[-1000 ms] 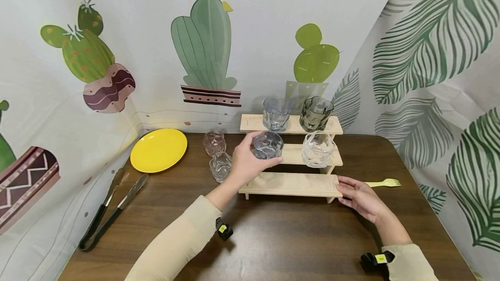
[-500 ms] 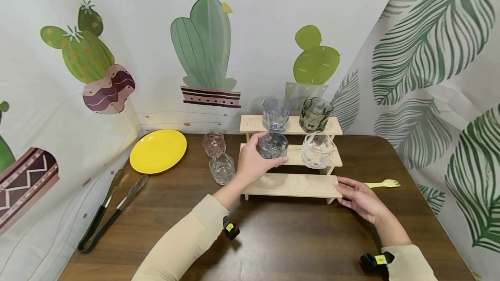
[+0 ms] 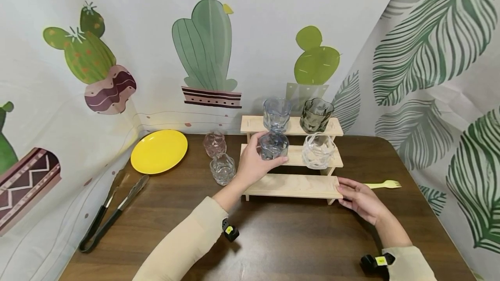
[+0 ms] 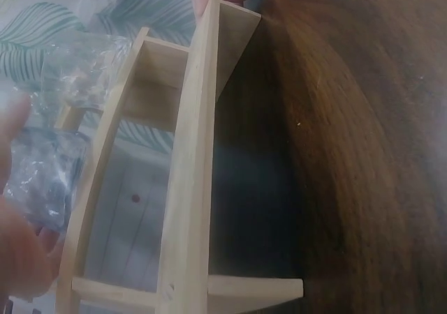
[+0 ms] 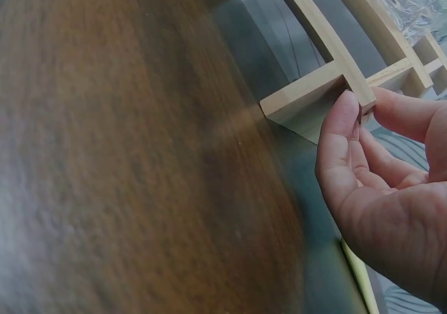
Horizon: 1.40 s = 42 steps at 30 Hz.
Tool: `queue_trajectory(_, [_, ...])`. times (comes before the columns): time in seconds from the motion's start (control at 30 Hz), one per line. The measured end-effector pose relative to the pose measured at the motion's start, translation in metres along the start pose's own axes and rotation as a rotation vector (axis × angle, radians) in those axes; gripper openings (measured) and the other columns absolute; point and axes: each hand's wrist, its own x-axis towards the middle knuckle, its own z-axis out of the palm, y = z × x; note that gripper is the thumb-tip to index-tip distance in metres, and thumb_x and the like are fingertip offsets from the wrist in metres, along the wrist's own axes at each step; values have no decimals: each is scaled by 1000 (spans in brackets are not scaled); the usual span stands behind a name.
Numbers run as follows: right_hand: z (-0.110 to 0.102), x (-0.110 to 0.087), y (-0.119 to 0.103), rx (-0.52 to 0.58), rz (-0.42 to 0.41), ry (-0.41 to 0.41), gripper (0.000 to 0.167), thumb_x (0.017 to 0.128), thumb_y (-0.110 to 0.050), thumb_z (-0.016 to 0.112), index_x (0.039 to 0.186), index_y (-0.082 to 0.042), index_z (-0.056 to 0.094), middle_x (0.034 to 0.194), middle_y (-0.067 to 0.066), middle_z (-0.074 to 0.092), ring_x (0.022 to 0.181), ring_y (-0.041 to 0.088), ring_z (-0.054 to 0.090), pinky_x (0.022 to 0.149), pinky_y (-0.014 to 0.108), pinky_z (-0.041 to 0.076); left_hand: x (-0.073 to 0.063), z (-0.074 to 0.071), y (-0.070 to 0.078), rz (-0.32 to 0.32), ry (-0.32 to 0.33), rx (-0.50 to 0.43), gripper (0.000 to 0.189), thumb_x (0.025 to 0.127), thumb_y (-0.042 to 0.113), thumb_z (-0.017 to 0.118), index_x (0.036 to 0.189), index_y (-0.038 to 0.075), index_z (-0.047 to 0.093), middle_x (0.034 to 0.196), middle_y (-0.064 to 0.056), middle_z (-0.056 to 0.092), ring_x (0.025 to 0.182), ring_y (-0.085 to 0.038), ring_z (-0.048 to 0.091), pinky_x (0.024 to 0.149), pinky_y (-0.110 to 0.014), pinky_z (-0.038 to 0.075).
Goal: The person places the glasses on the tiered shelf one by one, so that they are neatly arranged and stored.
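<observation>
With thumb and fingers curled round it, my left hand [image 3: 253,164] holds a blue-tinted glass [image 3: 274,145] at the left part of the middle tier of a wooden three-tier stand [image 3: 293,185]. In the left wrist view that glass [image 4: 42,178] appears at the middle board. My right hand [image 3: 360,197] pinches the right end of the lowest board; the right wrist view shows its thumb and fingers on the board's end [image 5: 362,94]. A clear glass [image 3: 318,151] stands on the middle tier's right. On the top tier are a pale blue glass [image 3: 277,115] and a dark grey-green glass [image 3: 317,115].
Left of the stand, a pinkish glass [image 3: 215,144] and another clear glass [image 3: 223,169] stand on the wooden table [image 3: 289,237]. Further left lie a yellow plate [image 3: 159,151] and black-handled tongs [image 3: 113,214]. A yellow fork [image 3: 384,184] lies beyond my right hand.
My left hand has carried the blue-tinted glass slightly to the right along the middle tier, then stayed nearly still. The right hand keeps its place on the lowest board.
</observation>
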Motion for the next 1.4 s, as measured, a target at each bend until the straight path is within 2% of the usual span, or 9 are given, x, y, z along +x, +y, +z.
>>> queue_trajectory(0.1, [0,0,1,3,1,-8,72,107,-13,60,159,10,18,121,-1,63,102,14,66,83,29,58,-5,-8,-2,14,6,-43,90,73,47,94,148,23,49,137,1,60,121,-17,58,101,-42,50])
queue_trajectory(0.27, [0,0,1,1,4,-7,72,106,-14,61,159,10,18,122,0,63,102,14,66,83,30,58,-15,-31,-11,100,45,-69,83,81,37,91,148,14,49,143,-4,58,130,-20,54,106,-45,46])
queue_trajectory(0.43, [-1,0,0,-6,6,-3,72,107,-14,61,159,10,18,121,0,63,101,14,66,83,30,58,-22,-56,-25,166,90,8,77,83,33,90,146,11,52,141,-5,60,129,-22,53,107,-49,44])
queue_trajectory(0.6, [-1,0,0,0,4,-5,72,106,-13,61,159,10,18,121,0,63,100,14,66,83,30,58,-30,-75,-45,170,165,105,73,80,33,92,142,14,57,143,0,56,131,-20,50,109,-51,41])
queue_trajectory(0.7, [-1,0,0,3,4,-4,71,106,-13,60,159,11,19,120,0,63,100,14,66,82,30,58,-35,-82,-60,156,202,157,75,79,33,93,142,14,57,150,-3,49,138,-23,44,114,-50,35])
queue_trajectory(0.83, [-2,0,1,5,1,-8,71,107,-13,60,159,11,19,119,0,63,100,14,65,82,30,58,-43,-89,-77,101,213,183,79,77,28,94,144,12,55,153,-9,46,142,-25,40,116,-49,32])
queue_trajectory(1.13, [-1,0,-1,4,-2,-6,71,106,-12,60,158,12,18,119,1,63,99,14,65,81,29,58,-53,-95,-104,-90,111,196,97,72,35,97,151,11,45,149,-8,51,133,-29,51,111,-50,40])
queue_trajectory(1.23, [-1,0,-1,2,-4,-7,71,106,-12,60,158,12,19,119,1,63,99,14,65,81,29,58,-54,-94,-110,-113,86,206,98,73,37,96,152,11,44,150,-9,52,134,-30,52,111,-52,40])
queue_trajectory(1.4, [-1,0,0,11,-1,-7,69,106,-11,60,158,12,20,119,1,64,99,15,66,81,29,58,-53,-93,-115,-124,84,212,97,74,34,96,152,12,43,146,-15,55,131,-35,54,108,-55,42])
